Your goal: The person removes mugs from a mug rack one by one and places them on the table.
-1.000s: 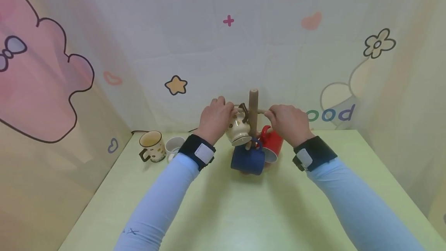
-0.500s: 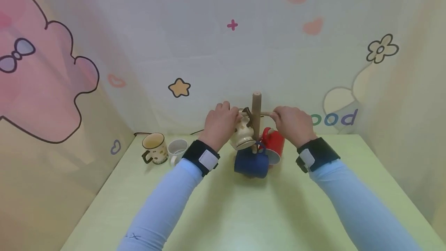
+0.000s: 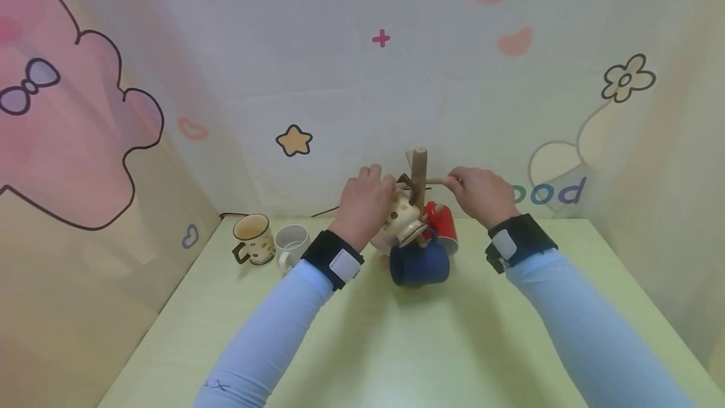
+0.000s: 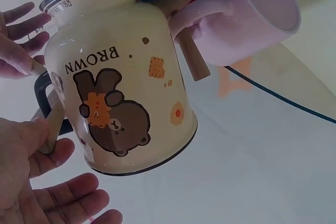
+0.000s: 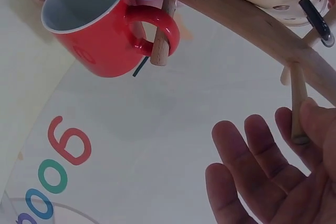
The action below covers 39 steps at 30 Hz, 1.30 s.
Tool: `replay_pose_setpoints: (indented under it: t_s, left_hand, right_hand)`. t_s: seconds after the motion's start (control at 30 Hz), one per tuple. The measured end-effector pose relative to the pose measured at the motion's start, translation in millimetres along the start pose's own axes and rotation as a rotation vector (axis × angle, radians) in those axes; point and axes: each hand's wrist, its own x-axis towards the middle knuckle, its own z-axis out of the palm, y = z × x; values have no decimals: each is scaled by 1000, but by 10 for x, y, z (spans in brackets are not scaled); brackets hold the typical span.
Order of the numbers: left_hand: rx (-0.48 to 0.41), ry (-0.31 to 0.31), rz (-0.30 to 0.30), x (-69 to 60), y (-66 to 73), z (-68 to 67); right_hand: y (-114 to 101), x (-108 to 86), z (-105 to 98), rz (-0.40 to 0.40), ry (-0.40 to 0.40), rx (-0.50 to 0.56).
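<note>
A wooden rack's post (image 3: 419,175) stands upright with mugs hanging around it. My left hand (image 3: 365,206) pinches the end of one upper peg (image 4: 51,132) between thumb and index finger. On that peg the cream bear mug (image 4: 115,87) hangs by its dark handle. The thumb and index finger of my right hand (image 3: 484,197) grip the tip of another upper peg (image 5: 297,98), which has no mug on it. Lower down hang the blue mug (image 3: 421,265), the red mug (image 5: 100,45) and a pink mug (image 4: 247,22).
Left of the rack, a cream mug with a dark handle (image 3: 257,241) and a white mug (image 3: 291,241) stand on the pale green table (image 3: 385,357). A printed curtain (image 3: 317,55) hangs behind, with a dark cord (image 4: 278,95) along it.
The rack has turned slightly: the blue mug in front has swung right and the red mug towards the back. The hanging cream mug has also shifted right. Both hands keep hold of their pegs.
</note>
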Motion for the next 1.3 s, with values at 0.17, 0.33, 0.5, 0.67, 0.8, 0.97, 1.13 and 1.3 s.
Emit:
replay_pose_setpoints:
  t_s: [0.17,0.33,0.5,0.67,0.8,0.97,1.13,1.3]
  left_hand:
    - [28,-4,24,-8,44,-11]
    - [62,-1,47,-4,99,-25]
    - [95,4,64,6,159,-28]
    - [115,-17,66,17,222,-59]
    - [122,-18,68,26,239,-76]
    - [75,-44,30,45,182,-69]
    - [-55,-96,-76,61,-43,-58]
    - [-253,-89,-189,139,-370,15]
  right_hand:
    - [42,10,17,8,10,12]
    - [93,22,40,27,21,29]
    - [147,56,55,34,43,35]
    - [162,76,52,41,53,31]
    - [156,81,43,51,56,25]
    - [124,66,19,64,45,-2]
    - [12,-25,-13,60,127,-57]
    - [-274,-127,-16,1,196,-122]
